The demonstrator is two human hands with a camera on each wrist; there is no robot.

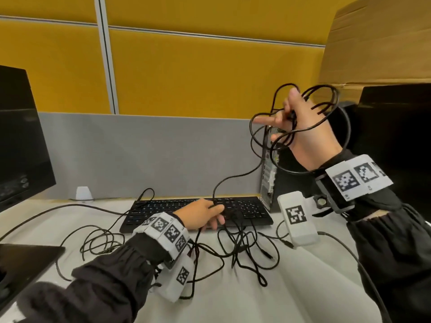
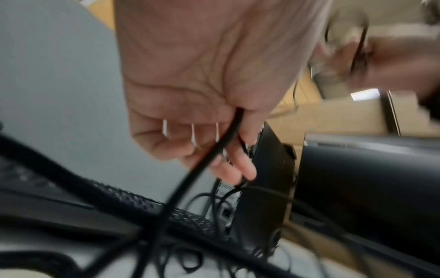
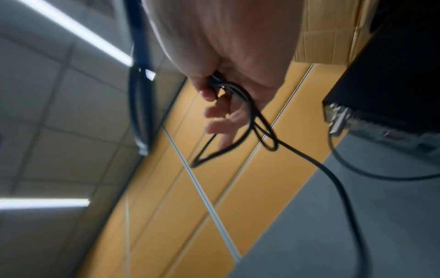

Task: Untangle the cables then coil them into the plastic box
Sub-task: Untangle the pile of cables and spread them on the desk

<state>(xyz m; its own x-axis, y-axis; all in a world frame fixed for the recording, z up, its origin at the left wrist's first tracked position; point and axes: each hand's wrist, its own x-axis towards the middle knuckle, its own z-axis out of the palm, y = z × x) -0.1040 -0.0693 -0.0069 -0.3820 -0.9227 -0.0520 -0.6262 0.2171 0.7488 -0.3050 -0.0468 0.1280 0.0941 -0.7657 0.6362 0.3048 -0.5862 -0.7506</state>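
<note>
My right hand [image 1: 296, 127] is raised high at the right and grips several loops of a thin black cable [image 1: 326, 106] wound around it. In the right wrist view the loops [image 3: 247, 112] hang from the hand [image 3: 226, 97]. One strand [image 1: 235, 177] runs down from the loops to my left hand [image 1: 205, 215], which pinches it just above the keyboard. In the left wrist view the left hand [image 2: 228, 135] holds that cable [image 2: 214, 152] between thumb and fingers. A tangle of black cables [image 1: 242, 248] lies on the desk below. No plastic box is in view.
A black keyboard [image 1: 163, 210] lies behind the tangle. A monitor [image 1: 21, 136] stands at the left, and a computer tower [image 1: 270, 173] and a dark screen [image 1: 396, 141] at the right. A cardboard box [image 1: 377, 43] rises at the top right. A black slab [image 1: 25, 259] lies at the front left.
</note>
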